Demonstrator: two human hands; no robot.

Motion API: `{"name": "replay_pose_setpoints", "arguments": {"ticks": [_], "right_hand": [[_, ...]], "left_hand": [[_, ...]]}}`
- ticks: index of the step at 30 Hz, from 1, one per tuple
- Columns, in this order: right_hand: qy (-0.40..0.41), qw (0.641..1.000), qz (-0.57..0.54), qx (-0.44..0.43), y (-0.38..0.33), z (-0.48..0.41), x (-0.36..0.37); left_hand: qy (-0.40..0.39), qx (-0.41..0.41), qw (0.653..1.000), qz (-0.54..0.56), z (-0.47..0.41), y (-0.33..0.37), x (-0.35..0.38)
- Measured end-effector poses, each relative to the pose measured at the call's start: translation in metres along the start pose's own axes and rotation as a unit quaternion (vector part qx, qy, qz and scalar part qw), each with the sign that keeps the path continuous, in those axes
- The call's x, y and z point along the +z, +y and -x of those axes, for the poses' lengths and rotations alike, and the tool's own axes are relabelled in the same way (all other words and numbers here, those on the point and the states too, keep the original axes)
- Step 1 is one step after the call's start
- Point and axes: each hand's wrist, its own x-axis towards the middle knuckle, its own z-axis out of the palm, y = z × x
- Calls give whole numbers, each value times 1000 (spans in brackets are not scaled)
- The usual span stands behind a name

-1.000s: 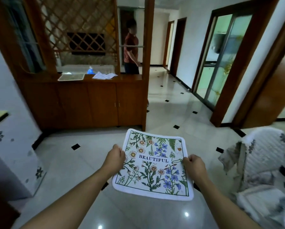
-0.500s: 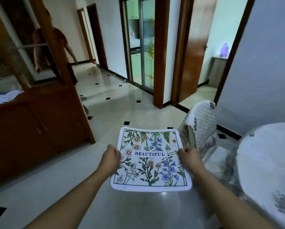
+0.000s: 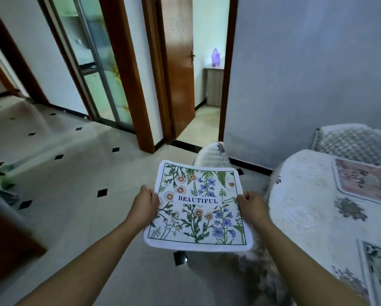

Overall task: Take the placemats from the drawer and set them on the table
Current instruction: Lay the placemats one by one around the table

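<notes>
I hold a square white placemat (image 3: 198,206) printed with flowers and the word BEAUTIFUL, flat in front of me above the floor. My left hand (image 3: 144,203) grips its left edge and my right hand (image 3: 251,205) grips its right edge. To the right stands the round table (image 3: 306,217) under a white floral cloth. Two other placemats lie on it: a pinkish one (image 3: 366,180) at the far side and one (image 3: 379,263) at the near right edge, partly cut off by the frame.
A chair with a quilted cover (image 3: 214,154) stands just beyond the held placemat, left of the table. Another covered chair back (image 3: 355,144) is behind the table by the wall. An open wooden door (image 3: 178,69) and a glass sliding door (image 3: 94,62) lie ahead.
My view has swung to the right: the wooden cabinet and the person have left the frame, and the table with two placemats has come in. Both hands keep holding the placemat.
</notes>
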Motion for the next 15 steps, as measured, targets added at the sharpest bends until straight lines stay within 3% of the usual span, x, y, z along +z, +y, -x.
{"name": "replay_pose_setpoints", "arguments": {"ticks": [7, 15], "right_hand": [[171, 977, -21, 124, 27, -83, -28], [344, 893, -76, 281, 57, -93, -56]], "left_hand": [[-120, 171, 978, -12, -167, 84, 75], [-296, 324, 897, -44, -276, 205, 184]]}}
